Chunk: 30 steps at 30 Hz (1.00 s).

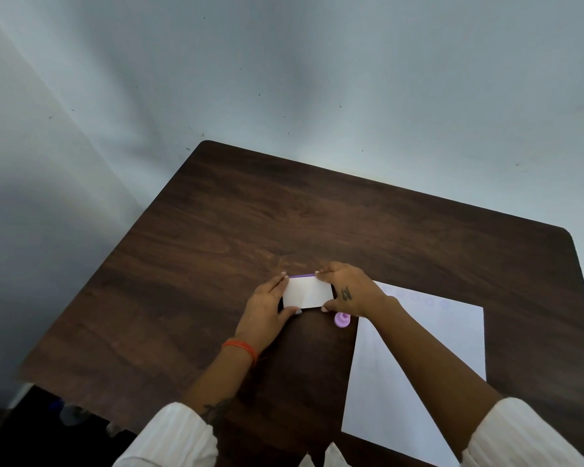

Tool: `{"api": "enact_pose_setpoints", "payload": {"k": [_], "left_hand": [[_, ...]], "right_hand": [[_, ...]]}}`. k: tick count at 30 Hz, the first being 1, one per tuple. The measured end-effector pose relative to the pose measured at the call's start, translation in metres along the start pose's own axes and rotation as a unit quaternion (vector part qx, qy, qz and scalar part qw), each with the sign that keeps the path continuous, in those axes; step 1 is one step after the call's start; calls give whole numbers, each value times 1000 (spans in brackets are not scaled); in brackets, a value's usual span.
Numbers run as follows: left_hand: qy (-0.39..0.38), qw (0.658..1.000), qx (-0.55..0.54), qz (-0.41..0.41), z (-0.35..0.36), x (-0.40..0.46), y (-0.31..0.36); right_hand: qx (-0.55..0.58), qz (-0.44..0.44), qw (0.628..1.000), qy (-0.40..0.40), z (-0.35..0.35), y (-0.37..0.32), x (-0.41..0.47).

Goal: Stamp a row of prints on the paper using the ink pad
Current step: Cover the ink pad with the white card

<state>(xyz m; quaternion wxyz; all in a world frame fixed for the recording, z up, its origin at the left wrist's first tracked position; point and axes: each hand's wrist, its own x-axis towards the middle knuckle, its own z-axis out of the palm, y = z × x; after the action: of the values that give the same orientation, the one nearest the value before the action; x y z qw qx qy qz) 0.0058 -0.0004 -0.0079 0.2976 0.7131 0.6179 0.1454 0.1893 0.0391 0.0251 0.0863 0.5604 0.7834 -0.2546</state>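
A small ink pad case (307, 292), white on top with a purple strip along its far edge, lies on the dark wooden table (216, 251). My left hand (267, 311) grips its left end and my right hand (348, 291) grips its right end. A small purple stamp (342, 319) stands on the table just under my right wrist, partly hidden. The white paper (418, 365) lies to the right, with a faint row of several round prints (429, 301) near its far edge. My right forearm crosses over the paper.
The table's far edge meets a pale wall (284, 79). Its left edge drops off to a dark floor (31, 433). Bare wood lies beyond and to the left of the ink pad.
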Motion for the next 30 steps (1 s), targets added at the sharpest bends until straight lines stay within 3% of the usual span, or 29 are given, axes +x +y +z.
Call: {"api": "enact_pose_setpoints", "payload": {"k": [30], "left_hand": [[-34,999,28,24,-7,1,2]], "right_hand": [[27,2,999,18,7,3,-6]]}}
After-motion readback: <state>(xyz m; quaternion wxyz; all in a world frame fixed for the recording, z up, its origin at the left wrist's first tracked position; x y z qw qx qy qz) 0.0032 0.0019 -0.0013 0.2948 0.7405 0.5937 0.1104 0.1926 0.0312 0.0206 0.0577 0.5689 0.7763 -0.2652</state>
